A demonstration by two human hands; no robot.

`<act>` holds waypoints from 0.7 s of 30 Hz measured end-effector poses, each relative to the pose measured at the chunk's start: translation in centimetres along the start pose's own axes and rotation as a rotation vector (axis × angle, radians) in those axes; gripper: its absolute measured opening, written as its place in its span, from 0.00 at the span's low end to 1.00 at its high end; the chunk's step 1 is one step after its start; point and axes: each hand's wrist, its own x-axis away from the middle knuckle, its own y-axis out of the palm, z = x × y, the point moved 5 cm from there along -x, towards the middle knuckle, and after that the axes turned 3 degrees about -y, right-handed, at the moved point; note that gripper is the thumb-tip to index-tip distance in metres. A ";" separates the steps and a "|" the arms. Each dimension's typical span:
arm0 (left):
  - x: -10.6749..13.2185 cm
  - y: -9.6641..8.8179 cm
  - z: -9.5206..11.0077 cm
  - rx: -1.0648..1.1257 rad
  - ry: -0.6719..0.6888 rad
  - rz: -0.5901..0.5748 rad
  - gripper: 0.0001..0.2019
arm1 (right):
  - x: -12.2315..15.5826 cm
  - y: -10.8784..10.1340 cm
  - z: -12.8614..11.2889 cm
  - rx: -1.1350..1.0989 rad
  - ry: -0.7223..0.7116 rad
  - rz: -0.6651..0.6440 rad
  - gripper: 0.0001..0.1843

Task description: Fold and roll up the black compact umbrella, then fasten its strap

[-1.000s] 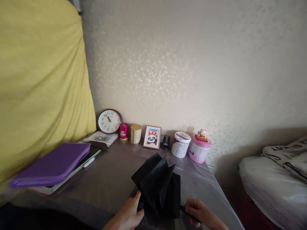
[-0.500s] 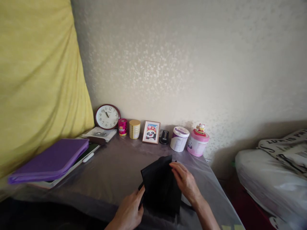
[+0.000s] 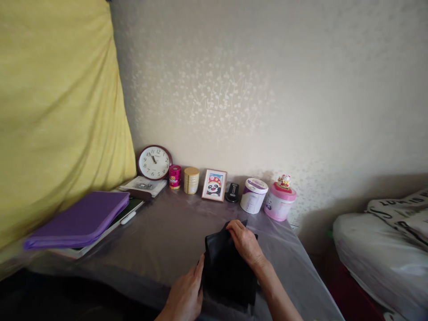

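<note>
Containers, rear edge of table (image 3: 167, 236), seen from where I stand: magenta can (image 3: 174, 178), yellow-lidded can (image 3: 191, 181), white-and-purple tub (image 3: 253, 199) and pink tub (image 3: 279, 208). Both tubs are lidded; their contents cannot be seen. A small figurine (image 3: 284, 181) sits on the pink tub's lid.

Surroundings: a clock (image 3: 154, 162) leans at the rear left. A picture frame (image 3: 214, 185) and a small black device (image 3: 232, 193) stand between the cans and the tubs. A purple folder (image 3: 80, 218) covers part of a dark-faced book (image 3: 115, 220) at the left; a white oblong item (image 3: 128, 217) lies beside that book.

Work item: a black bag (image 3: 227, 274) is at the near side of the table, between both hands. Its faces are plain and dark, its upper edge uneven (the right hand and forearm block the upper right portion). Left hand (image 3: 187, 287): thumb along the bag's left edge, fingers gripping it. Right hand (image 3: 245, 244): fingertips pinched together on the upper edge.
</note>
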 end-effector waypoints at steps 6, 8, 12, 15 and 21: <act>0.3 0.3 0.9 -0.113 -0.029 -0.023 0.36 | -2.0 1.3 -0.1 0.052 0.070 0.023 0.09; 0.4 0.8 1.3 -0.172 -0.034 -0.055 0.36 | -2.2 2.7 -0.4 0.128 0.074 -0.021 0.10; 0.5 1.2 1.8 -0.231 -0.041 -0.103 0.37 | -1.8 5.9 -0.6 0.276 0.050 -0.110 0.10; 0.7 1.0 1.6 -0.196 -0.068 -0.117 0.37 | -1.4 7.3 -0.4 0.319 0.037 -0.134 0.10; 0.9 -0.2 1.4 -0.045 0.006 -0.048 0.38 | -1.2 8.1 0.2 0.315 0.024 -0.109 0.11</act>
